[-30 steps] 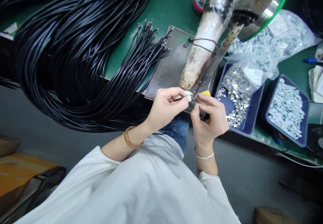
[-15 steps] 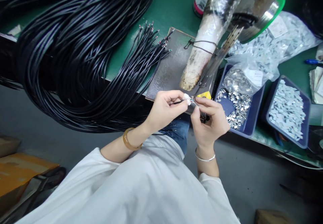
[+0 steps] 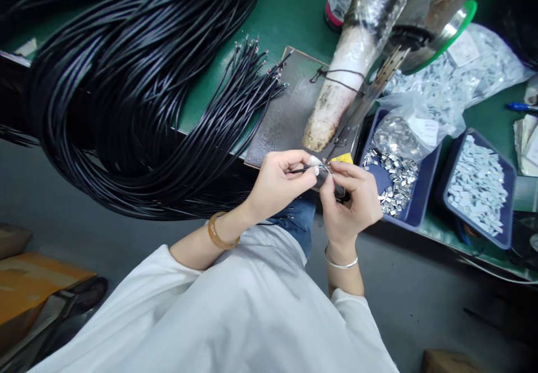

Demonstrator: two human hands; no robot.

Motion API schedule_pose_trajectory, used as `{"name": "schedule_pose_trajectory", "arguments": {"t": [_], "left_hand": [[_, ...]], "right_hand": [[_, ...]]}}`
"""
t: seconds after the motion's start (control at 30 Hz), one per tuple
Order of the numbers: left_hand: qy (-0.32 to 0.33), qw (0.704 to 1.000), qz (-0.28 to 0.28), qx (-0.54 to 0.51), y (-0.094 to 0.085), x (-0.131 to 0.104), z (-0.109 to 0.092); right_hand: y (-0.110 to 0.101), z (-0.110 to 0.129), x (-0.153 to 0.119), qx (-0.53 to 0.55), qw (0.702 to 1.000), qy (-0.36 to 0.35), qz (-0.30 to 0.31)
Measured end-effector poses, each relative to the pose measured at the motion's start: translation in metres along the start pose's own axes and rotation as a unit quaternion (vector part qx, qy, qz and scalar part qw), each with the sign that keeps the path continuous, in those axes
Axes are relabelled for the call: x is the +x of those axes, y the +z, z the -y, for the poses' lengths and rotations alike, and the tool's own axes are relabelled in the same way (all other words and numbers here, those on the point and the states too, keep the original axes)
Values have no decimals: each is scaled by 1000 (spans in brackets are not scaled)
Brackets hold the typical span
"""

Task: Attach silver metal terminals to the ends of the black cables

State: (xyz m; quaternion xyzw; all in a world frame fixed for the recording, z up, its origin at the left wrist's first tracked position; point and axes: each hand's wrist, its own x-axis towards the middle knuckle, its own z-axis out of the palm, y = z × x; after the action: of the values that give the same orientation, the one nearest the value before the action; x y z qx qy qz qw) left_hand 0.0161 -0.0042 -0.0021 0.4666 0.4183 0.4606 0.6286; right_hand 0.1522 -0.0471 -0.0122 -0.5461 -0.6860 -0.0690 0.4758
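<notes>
My left hand (image 3: 282, 179) is closed in a pinch on a black cable (image 3: 299, 170) near its stripped end, with white wrapping on the fingertips. Fine wires stick out of the cable towards my right hand (image 3: 351, 196). The right fingers are pinched together on a thin pale wire (image 3: 327, 169) at that end; whether it belongs to the cable I cannot tell. Just behind the fingertips lies a yellow piece (image 3: 343, 158). Above them a whitish, tapered, plastic-wrapped tube (image 3: 330, 101) points down, tied round with dark wire.
A large bundle of black cables (image 3: 126, 92) covers the left, its ends on a dark board (image 3: 279, 120). At right stand a blue tray (image 3: 414, 216) of metal pieces and another tray (image 3: 508, 233) of pale pieces. Behind are plastic bags (image 3: 490, 64) and a green-rimmed spool (image 3: 468, 17).
Both hands stay at the same spot, with only slight finger movement at the cable end. The whole view has shifted very slightly.
</notes>
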Motion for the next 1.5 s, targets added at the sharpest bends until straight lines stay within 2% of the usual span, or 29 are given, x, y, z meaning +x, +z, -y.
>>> {"name": "schedule_pose_trajectory", "arguments": {"t": [0.2,0.53,0.83,1.0,1.5], "left_hand": [[30,999,0,28,1,0,-4],[0,1000,13,17,-2,3,1],[6,1000,14,18,0,1,-7],[-3,999,26,23,-3,0,-5],[46,998,37,28,-1,-1,-4]], "right_hand": [[0,2,1,6,1000,6,-10],[0,-2,-1,21,1000,6,-1],[0,1,-1,35,999,15,-17],[0,0,-3,45,999,8,0],[-2,4,2,20,1000,12,-17]]}}
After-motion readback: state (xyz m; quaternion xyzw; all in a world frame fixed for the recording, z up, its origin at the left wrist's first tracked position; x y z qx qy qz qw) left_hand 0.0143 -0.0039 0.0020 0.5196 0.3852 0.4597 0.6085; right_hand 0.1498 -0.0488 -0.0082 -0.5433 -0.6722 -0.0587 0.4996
